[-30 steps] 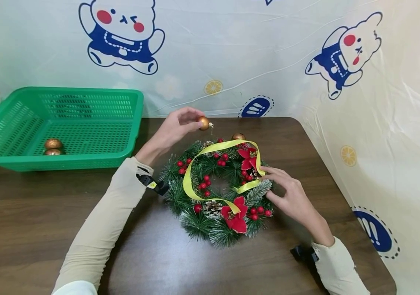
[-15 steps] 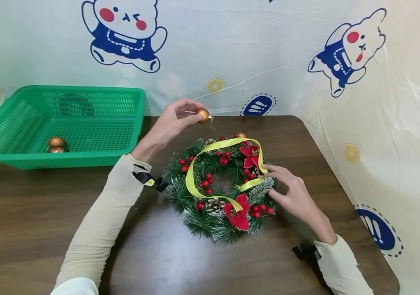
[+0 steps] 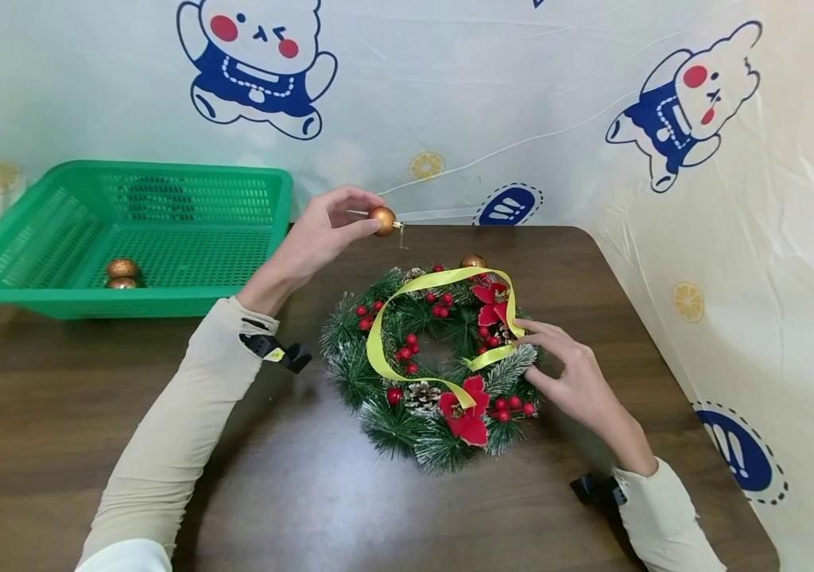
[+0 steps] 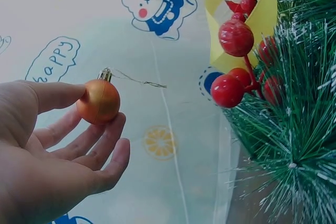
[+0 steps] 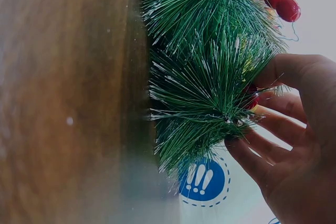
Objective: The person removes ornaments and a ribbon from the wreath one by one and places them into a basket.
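My left hand (image 3: 314,238) pinches a gold Christmas ball (image 3: 382,221) between thumb and fingers, raised behind the wreath's far left side. In the left wrist view, the ball's metal cap and a thin loop of gold thread (image 4: 140,81) stick out past the fingers. The green wreath (image 3: 357,373) lies on the table, dressed with red berries, red flowers (image 3: 466,417) and pine cones (image 3: 423,395). A yellow ribbon (image 3: 376,349) curls loosely over its top. My right hand (image 3: 575,377) grips the wreath's right edge at a frosted sprig, thumb and fingers around the needles.
Another gold ball (image 3: 474,260) shows at the wreath's back edge. To the left, a green plastic basket (image 3: 185,303) holds two gold-brown balls (image 3: 122,270). A printed curtain (image 3: 407,95) hangs behind the brown table (image 3: 292,492) and along its right side.
My left hand has drawn the ball left and slightly farther back, away from the wreath. The right hand keeps its place at the wreath's edge. The head view has shifted a little.
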Motion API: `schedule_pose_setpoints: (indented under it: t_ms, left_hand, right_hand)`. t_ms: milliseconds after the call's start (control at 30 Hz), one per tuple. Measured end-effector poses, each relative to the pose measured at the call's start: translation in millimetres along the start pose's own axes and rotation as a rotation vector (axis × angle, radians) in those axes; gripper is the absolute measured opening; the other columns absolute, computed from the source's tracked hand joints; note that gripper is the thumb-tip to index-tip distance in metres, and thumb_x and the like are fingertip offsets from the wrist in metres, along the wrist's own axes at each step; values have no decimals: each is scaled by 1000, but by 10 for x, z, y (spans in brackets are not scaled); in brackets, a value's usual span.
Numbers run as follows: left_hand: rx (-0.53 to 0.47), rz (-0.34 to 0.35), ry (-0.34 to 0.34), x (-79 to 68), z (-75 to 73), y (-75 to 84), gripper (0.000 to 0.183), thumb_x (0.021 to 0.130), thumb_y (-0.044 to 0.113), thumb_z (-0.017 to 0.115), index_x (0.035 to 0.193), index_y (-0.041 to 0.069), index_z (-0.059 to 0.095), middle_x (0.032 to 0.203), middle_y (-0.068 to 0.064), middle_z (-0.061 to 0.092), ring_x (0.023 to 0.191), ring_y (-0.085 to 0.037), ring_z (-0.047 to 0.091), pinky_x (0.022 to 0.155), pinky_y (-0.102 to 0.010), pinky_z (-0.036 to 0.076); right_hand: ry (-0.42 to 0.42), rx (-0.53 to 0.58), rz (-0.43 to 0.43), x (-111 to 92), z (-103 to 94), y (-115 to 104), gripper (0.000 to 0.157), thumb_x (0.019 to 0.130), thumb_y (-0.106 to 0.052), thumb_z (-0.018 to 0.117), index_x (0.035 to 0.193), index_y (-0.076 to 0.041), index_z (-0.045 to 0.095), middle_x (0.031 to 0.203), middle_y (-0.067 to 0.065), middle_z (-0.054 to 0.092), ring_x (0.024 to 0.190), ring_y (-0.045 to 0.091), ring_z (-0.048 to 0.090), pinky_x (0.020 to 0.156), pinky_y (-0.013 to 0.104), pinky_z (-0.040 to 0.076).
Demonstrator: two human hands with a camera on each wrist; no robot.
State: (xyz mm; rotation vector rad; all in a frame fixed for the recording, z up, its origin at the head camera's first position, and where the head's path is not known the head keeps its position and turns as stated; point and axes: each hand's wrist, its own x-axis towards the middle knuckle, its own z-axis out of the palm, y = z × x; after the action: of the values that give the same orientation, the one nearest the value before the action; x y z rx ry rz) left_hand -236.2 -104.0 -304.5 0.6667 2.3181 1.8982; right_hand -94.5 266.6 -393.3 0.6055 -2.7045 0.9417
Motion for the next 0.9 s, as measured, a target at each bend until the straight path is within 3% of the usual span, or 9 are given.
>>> schedule_pose_setpoints:
  t_ms: [433, 900]
  left_hand:
    - [22, 61, 40, -160, -117, 71, 30, 96, 11, 67, 124, 3, 62, 126, -12, 62, 114, -24, 63, 89, -27, 52]
    - [112, 50, 81, -419, -360, 70, 33, 97, 20, 67, 127, 8, 62, 124, -7, 62, 114, -20, 62, 87, -23, 51]
  right_hand:
    - [-6, 10, 7, -4, -7, 6, 32, 83, 0, 70, 111, -15, 72, 142, -3, 57, 133, 21, 50, 99, 55, 47]
    - [1, -2, 1, -2, 2, -5, 32, 82, 0, 70, 110, -15, 72, 141, -3, 57, 133, 20, 50, 97, 54, 48]
